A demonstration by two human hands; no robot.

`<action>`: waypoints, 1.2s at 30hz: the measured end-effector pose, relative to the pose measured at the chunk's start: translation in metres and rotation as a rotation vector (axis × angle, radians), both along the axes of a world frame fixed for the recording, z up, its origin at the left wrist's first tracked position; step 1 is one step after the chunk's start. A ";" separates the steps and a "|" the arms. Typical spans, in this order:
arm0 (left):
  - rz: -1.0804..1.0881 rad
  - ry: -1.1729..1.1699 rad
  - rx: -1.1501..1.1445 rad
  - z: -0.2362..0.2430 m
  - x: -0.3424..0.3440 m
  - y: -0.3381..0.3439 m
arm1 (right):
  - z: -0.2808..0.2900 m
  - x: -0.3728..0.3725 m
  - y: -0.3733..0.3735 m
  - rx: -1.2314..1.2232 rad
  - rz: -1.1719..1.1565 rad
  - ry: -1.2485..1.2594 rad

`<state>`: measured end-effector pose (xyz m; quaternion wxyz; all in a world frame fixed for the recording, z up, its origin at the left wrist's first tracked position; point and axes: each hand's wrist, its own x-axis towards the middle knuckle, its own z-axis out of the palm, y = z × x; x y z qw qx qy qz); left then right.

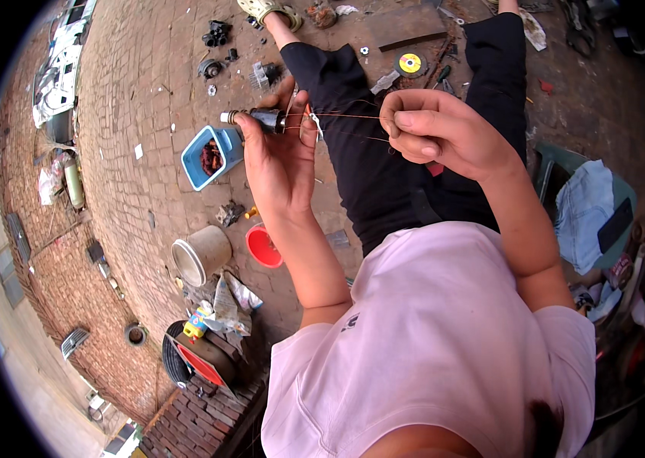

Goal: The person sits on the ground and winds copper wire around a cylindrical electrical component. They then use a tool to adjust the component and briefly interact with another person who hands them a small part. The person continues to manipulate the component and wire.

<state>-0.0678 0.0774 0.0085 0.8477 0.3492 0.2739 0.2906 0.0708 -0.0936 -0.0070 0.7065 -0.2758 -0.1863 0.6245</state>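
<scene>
The whole space is floored with brick-paved ground (128, 99). Toward the left, a pale bucket (212, 252), a blue tub (192, 171) and a red bowl (263, 246) are set down near one another. Above the ground, by the half-open left hand (280, 164), a dark cylinder (267, 120) is held between thumb and fingers; by the right hand (445, 126), pinched closed, thin copper wires (345, 115) stretched from the cylinder are gripped.

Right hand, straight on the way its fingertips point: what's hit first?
Probably the left hand: the right hand points left toward its fingers, along the thin copper-coloured wires. Depth is unclear, so it might pass above or below.
</scene>
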 end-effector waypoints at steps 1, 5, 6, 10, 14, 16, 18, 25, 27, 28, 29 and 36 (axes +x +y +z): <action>-0.005 0.004 0.001 0.001 -0.001 0.002 | -0.001 0.004 -0.004 -0.006 0.024 -0.054; -0.061 0.014 0.065 0.000 -0.008 0.011 | -0.002 0.015 -0.020 -0.068 0.052 -0.220; -0.086 0.017 0.097 0.000 -0.009 0.013 | -0.003 0.019 -0.023 -0.072 0.045 -0.260; -0.150 0.061 0.168 0.004 -0.006 0.013 | 0.002 0.025 -0.029 -0.134 -0.018 -0.404; -0.049 0.085 0.118 0.006 0.003 0.001 | 0.004 0.018 -0.027 -0.202 -0.219 -0.579; 0.103 0.045 0.044 0.007 0.002 0.005 | 0.000 0.024 -0.033 -0.203 -0.254 -0.588; 0.323 -0.038 -0.062 0.006 -0.016 0.040 | -0.008 0.047 -0.059 -0.255 -0.400 -0.431; 0.308 -0.266 -0.111 0.018 -0.080 0.103 | -0.046 0.117 -0.194 -0.570 -0.868 -0.442; 0.366 -0.197 -0.090 0.019 -0.082 0.115 | -0.080 0.150 -0.257 -0.746 -0.998 -0.519; 0.387 -0.165 -0.084 0.020 -0.081 0.121 | -0.092 0.160 -0.285 -0.906 -1.116 -0.571; 0.309 -0.179 -0.064 0.016 -0.086 0.132 | -0.096 0.163 -0.299 -1.028 -1.282 -0.590; 0.180 -0.147 -0.091 0.001 -0.074 0.129 | -0.058 0.132 -0.285 -0.921 -1.033 -0.533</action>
